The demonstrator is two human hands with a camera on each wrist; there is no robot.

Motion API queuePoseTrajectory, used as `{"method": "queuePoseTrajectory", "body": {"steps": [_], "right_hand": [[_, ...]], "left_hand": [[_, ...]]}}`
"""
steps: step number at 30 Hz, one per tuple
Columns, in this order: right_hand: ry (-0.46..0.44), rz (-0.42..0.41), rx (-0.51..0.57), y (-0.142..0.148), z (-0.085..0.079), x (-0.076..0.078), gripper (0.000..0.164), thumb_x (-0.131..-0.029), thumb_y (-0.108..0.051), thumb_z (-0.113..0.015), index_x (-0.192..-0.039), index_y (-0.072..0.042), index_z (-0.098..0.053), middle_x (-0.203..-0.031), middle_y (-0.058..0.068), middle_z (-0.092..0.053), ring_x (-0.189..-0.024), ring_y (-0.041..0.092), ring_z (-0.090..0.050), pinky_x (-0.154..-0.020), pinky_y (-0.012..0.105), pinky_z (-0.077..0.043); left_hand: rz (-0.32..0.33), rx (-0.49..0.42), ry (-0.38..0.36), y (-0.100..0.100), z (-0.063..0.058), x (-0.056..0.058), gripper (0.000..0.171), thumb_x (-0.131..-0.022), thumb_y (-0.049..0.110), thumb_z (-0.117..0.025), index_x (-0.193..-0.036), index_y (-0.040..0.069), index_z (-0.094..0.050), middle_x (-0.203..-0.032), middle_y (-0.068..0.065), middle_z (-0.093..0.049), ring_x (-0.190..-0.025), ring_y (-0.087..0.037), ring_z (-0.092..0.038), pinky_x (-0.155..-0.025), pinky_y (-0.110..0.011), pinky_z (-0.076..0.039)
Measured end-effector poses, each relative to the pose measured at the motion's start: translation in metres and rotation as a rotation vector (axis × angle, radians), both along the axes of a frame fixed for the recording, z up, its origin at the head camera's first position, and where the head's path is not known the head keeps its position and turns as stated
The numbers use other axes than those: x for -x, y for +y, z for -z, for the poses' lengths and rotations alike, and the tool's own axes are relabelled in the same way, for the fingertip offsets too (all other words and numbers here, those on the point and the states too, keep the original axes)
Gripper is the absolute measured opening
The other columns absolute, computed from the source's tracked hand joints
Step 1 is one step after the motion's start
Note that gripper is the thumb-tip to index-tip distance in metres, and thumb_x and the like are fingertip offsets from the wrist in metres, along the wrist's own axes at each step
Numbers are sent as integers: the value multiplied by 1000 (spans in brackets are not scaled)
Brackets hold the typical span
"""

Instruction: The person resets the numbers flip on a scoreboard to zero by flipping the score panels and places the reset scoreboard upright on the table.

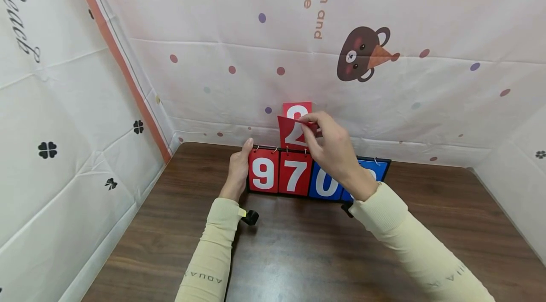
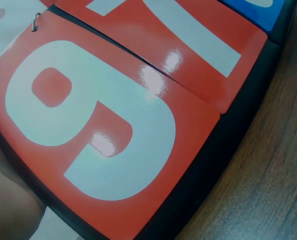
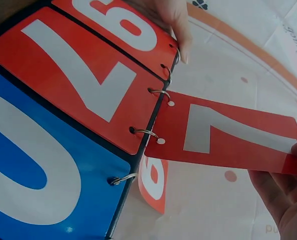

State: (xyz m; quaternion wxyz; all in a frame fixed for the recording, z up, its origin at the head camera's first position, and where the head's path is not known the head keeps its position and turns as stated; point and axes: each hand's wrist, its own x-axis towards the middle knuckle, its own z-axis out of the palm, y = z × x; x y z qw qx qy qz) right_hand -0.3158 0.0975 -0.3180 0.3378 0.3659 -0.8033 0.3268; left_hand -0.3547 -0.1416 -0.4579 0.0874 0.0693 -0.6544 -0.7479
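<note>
A flip scoreboard (image 1: 294,195) with black backing leans up from the table, showing a red 9 card (image 1: 263,170), a red 7 card (image 1: 294,174) and blue cards, the first a 0 (image 1: 325,181). My left hand (image 1: 237,169) grips its left edge, thumb at the top corner. Above the rings, my right hand (image 1: 334,148) pinches the free end of a raised red card (image 3: 248,155), which shows a 7 in the right wrist view. Another red card (image 1: 297,108) stands behind it. My right hand covers part of the last blue card (image 1: 375,167).
Brown wooden tabletop (image 1: 298,250) spreads in front of and beside the scoreboard. A patterned cloth wall (image 1: 213,93) rises close behind, and another stands at the left. Small black devices (image 1: 250,217) sit at my wrists.
</note>
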Motion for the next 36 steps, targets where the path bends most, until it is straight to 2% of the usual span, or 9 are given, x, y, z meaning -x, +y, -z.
{"method": "queuePoseTrajectory", "body": {"steps": [6, 13, 18, 29, 36], "right_hand": [[13, -44, -46, 5, 6, -11, 38, -91, 5, -80, -126, 0, -65, -118, 16, -70, -97, 25, -71, -82, 46, -62], [18, -73, -90, 9, 14, -24, 43, -89, 3, -83, -128, -1, -64, -120, 15, -72, -103, 27, -73, -86, 47, -61], [42, -123, -129, 12, 22, -32, 47, -86, 2, -86, -127, -2, -65, -120, 14, -74, -105, 27, -74, -86, 48, -60], [88, -214, -262, 18, 49, -43, 49, -77, -1, -91, -121, -4, -68, -111, 9, -76, -98, 22, -75, -82, 44, -62], [97, -279, -353, 21, 72, -43, 41, -82, -6, -88, -119, -5, -71, -112, 6, -76, -98, 19, -73, -84, 39, -61]], "left_hand": [[-12, -6, -13, -1, 0, 1, 54, -101, 59, -62, -77, 12, -71, -86, -3, -69, -88, -19, -60, -84, -36, -48], [-7, -6, -11, 0, 0, 1, 55, -101, 60, -62, -79, 11, -73, -87, -3, -70, -88, -18, -60, -83, -36, -48], [3, 1, -12, 0, -1, 2, 56, -102, 62, -60, -83, 10, -74, -92, -5, -71, -92, -20, -59, -86, -37, -47], [12, -1, -4, 0, 0, 1, 57, -101, 63, -60, -85, 9, -74, -93, -5, -71, -92, -19, -61, -85, -36, -49], [17, 4, 15, -1, 1, 0, 58, -100, 63, -61, -85, 9, -72, -94, -7, -70, -93, -20, -61, -84, -37, -49]]}}
